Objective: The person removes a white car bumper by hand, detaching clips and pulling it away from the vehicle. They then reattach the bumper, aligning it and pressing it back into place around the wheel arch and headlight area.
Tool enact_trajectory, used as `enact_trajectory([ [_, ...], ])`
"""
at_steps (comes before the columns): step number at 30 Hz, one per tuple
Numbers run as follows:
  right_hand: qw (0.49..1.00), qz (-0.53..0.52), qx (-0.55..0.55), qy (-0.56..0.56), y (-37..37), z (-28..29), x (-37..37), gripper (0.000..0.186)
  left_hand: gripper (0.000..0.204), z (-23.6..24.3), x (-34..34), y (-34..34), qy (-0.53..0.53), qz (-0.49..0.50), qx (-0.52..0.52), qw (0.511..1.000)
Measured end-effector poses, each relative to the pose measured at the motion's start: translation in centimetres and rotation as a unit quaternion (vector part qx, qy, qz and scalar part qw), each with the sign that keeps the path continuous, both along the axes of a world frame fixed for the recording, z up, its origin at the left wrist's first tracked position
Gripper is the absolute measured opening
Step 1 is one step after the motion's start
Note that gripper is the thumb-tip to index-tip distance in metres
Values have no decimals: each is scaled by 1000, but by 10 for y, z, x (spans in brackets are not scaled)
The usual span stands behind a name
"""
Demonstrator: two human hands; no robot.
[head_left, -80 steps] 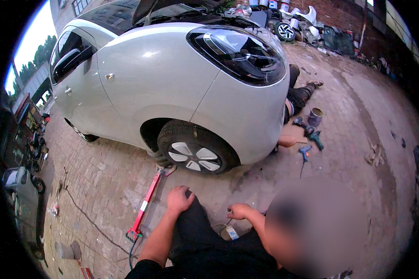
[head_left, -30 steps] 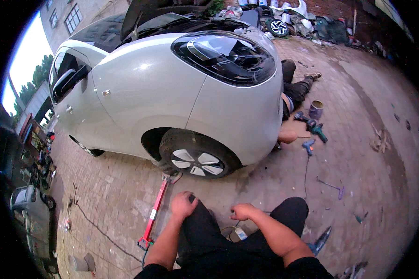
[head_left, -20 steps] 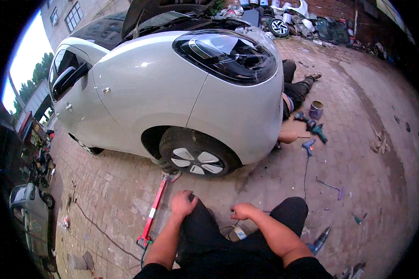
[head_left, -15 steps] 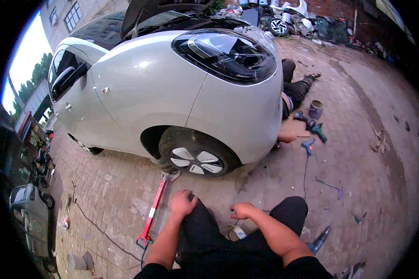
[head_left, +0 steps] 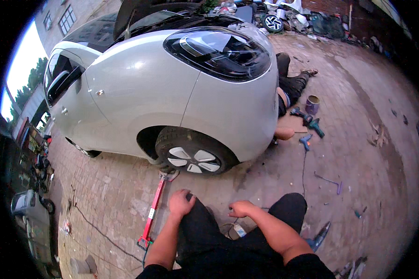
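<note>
My left hand (head_left: 181, 203) rests over my left knee, fingers loosely draped and apart. Between my dark-clad knees my right hand (head_left: 240, 209) hangs with fingers curled in; whether anything is inside is hidden. Beyond both hands stands a white car (head_left: 125, 93) with its bonnet raised and front wheel (head_left: 193, 160) facing me. A long red jack (head_left: 156, 200) lies left of my left hand, its far end by that wheel. Below my right hand, a small pale object (head_left: 238, 230) with a cable is on the brick ground.
Another person (head_left: 293, 90) lies partly under the car's front, near power drills (head_left: 314, 128), a blue corded tool (head_left: 305, 139) and a metal can (head_left: 313, 104). A purple-handled tool (head_left: 335, 186) lies rightward, a bucket (head_left: 79, 265) lower left, scrap parts (head_left: 302, 25) behind, small vehicles (head_left: 30, 218) left.
My view has shifted slightly, the car now sitting a little further up and left in the picture. Both hands have stayed in nearly the same places at my knees.
</note>
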State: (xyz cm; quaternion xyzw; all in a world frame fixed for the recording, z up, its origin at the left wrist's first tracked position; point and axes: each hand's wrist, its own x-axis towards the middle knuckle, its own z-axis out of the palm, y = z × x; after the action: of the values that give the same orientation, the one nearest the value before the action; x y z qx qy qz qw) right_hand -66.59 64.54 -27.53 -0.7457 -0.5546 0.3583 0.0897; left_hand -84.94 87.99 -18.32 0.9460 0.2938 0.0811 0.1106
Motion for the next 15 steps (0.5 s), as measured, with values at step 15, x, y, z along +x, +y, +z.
enact_trajectory([
  [15, 999, -1, -38, -4, -2, 21, -4, 53, 41, 4, -1, -5, 13, -10, 7, 1000],
])
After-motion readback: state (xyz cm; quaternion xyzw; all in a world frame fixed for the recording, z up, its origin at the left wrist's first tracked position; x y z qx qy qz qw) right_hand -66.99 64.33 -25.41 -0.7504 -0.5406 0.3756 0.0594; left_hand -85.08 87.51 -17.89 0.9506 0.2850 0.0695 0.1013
